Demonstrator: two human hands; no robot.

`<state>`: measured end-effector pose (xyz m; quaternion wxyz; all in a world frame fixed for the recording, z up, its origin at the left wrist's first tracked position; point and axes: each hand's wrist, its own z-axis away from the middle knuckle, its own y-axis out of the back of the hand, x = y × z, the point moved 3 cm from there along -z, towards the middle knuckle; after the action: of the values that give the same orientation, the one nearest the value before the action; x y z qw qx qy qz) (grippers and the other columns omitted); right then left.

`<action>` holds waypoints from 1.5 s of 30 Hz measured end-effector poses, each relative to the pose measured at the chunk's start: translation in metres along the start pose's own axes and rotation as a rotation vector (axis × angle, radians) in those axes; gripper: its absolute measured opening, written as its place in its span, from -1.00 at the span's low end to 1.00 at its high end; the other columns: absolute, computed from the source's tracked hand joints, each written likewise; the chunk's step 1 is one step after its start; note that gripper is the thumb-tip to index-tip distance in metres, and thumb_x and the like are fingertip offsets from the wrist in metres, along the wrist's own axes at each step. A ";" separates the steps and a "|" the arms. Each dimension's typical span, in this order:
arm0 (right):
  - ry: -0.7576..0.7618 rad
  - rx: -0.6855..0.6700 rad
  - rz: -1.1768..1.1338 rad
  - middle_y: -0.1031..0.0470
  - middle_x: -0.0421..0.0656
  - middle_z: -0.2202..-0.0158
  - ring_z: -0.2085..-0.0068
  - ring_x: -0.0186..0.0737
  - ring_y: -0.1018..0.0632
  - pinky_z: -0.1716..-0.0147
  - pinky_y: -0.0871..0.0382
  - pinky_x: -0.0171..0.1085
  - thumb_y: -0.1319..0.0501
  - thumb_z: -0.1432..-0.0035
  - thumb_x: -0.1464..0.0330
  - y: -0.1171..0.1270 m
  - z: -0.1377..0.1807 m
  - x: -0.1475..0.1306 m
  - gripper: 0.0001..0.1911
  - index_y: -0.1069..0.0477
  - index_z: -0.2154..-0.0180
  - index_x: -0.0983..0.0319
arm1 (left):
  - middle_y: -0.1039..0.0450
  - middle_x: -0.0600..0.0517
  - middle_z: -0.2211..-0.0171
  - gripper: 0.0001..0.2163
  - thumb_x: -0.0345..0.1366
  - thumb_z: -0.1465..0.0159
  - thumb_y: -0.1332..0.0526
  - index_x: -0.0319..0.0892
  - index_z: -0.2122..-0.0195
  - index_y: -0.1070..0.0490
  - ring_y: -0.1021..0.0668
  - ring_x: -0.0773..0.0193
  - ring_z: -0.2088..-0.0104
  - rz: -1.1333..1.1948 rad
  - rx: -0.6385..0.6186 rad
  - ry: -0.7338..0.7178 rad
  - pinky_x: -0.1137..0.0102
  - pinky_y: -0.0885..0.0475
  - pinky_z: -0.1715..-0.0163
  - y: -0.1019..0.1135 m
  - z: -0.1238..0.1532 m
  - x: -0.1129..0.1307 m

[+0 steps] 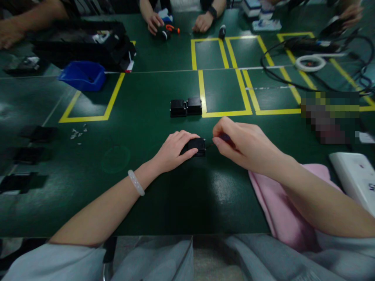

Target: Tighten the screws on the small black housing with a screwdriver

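Note:
A small black box point(198, 146) lies on the green table in front of me. My left hand point(178, 150) grips it from the left, thumb along the near side and fingers over the far side. Close by on the right, my right hand point(238, 144) is closed around a thin screwdriver point(209, 146). Only its dark shaft shows, pointing at the box's right side by a small shiny screw head; the handle is hidden in my fingers. Two similar black boxes point(186, 107) stand side by side just beyond.
Loose screws point(76, 132) and several dark parts point(27, 155) lie at left. Farther back are a blue bin point(83, 76) and a black crate point(79, 43). A pink cloth point(293, 207) and white case point(356, 175) sit at right, cables point(263, 64) behind. Co-workers' hands point(203, 22) are across the table.

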<state>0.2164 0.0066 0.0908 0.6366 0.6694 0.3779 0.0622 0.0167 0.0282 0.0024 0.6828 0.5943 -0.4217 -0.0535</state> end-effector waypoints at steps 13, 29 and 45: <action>0.010 -0.019 -0.039 -0.32 -0.28 0.48 0.49 -0.37 -0.35 0.45 -0.08 -0.35 -0.03 -0.29 0.30 0.000 0.000 0.001 -0.90 -0.22 0.24 0.20 | -0.39 -0.06 -0.04 -0.61 -0.01 -0.43 0.01 -0.11 -0.15 -0.28 -0.40 0.08 0.01 0.002 0.001 -0.002 0.19 -0.27 0.00 0.000 0.000 0.000; -0.007 -0.019 -0.020 -0.32 -0.27 0.48 0.48 -0.35 -0.38 0.45 -0.08 -0.34 -0.03 -0.31 0.26 0.001 0.000 0.003 -0.86 -0.21 0.26 0.19 | -0.38 -0.05 -0.04 -0.62 -0.04 -0.44 0.00 -0.12 -0.15 -0.27 -0.40 0.08 0.00 0.005 0.001 -0.019 0.21 -0.26 0.00 0.000 0.000 0.000; 0.036 -0.056 -0.054 -0.34 -0.25 0.44 0.48 -0.34 -0.38 0.46 -0.12 -0.33 -0.03 -0.22 0.39 0.002 0.002 -0.002 -0.85 -0.20 0.14 0.24 | -0.37 -0.04 -0.03 -0.63 -0.03 -0.43 -0.01 -0.12 -0.14 -0.27 -0.40 0.10 0.02 0.006 0.011 -0.023 0.20 -0.26 0.02 0.000 0.000 0.000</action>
<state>0.2172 0.0045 0.0930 0.6496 0.6395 0.4055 0.0677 0.0164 0.0278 0.0030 0.6746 0.5963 -0.4316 -0.0560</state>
